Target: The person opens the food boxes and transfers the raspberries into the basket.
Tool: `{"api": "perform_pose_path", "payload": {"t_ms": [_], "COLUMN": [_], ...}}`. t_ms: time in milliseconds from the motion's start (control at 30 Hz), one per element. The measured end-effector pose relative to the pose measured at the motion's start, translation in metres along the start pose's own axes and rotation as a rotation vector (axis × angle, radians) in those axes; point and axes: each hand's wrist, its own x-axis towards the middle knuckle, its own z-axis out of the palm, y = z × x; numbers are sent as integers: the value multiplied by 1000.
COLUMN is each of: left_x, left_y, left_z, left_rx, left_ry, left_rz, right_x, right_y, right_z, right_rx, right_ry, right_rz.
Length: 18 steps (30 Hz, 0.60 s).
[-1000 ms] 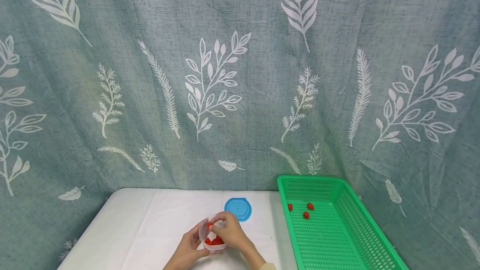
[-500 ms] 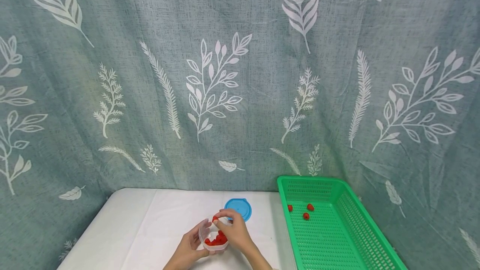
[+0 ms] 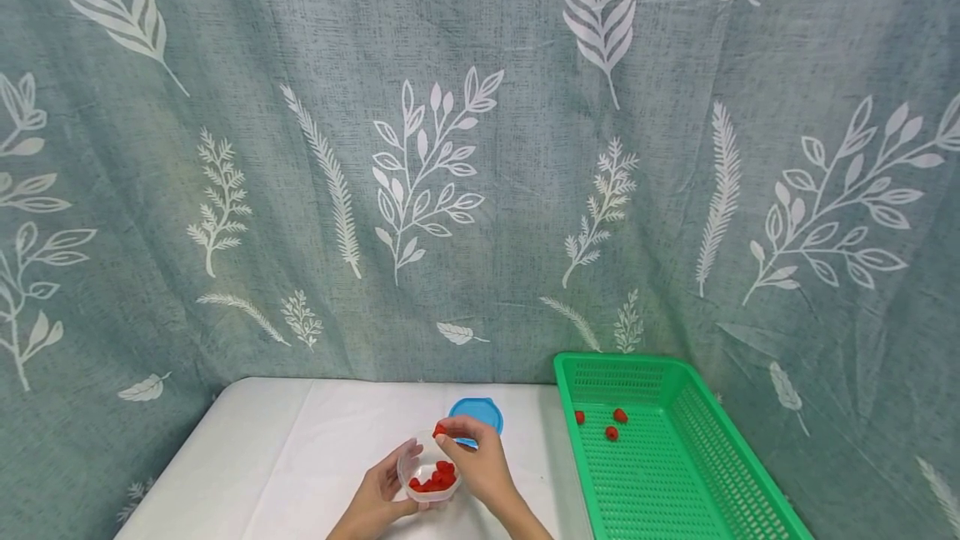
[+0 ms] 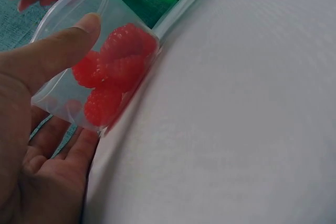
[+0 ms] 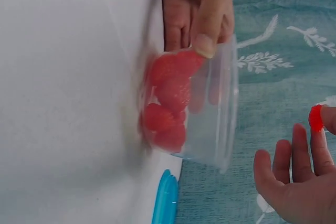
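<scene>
My left hand [image 3: 378,494] grips a clear plastic tub [image 3: 406,467] around its side, thumb on the near wall and fingers on the far one. Several red raspberries [image 4: 122,59] lie at the bottom of the tub, seen through its wall in the left wrist view. Above the rim, at its right side, my right hand [image 3: 480,461] pinches one raspberry [image 5: 316,118] between thumb and fingertip. The other fingers of that hand are spread in the right wrist view. Just behind the tub lies a round blue lid [image 3: 480,412], partly covered by the right hand.
At the right stands a green plastic basket [image 3: 637,473] with perforated walls, holding 3 raspberries [image 3: 612,433] near its far left corner. A white cloth covers the table [image 3: 300,448]. A grey-green leaf-patterned curtain [image 3: 480,190] hangs behind.
My right hand has lifted the pinched raspberry out of the tub and moved right, above the rim. My left hand keeps its grip on the tub in the same place.
</scene>
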Motion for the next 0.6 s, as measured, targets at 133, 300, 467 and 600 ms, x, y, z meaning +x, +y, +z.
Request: {"api": "perform_pose_path", "payload": {"t_ms": [133, 300, 467, 600], "left_x": [0, 0, 1, 0], "left_y": [-1, -1, 2, 3], "left_z": [0, -1, 0, 0], "left_rx": [15, 6, 15, 19], "left_ry": [5, -4, 0, -2], "left_rz": [16, 56, 23, 14], "right_x": [-7, -16, -27, -36], "right_y": [-6, -12, -17, -18], "right_z": [-6, -15, -28, -38], "right_rx": [47, 92, 93, 96], "right_ry": [-18, -37, -43, -41], "right_rz": [18, 51, 97, 124]}}
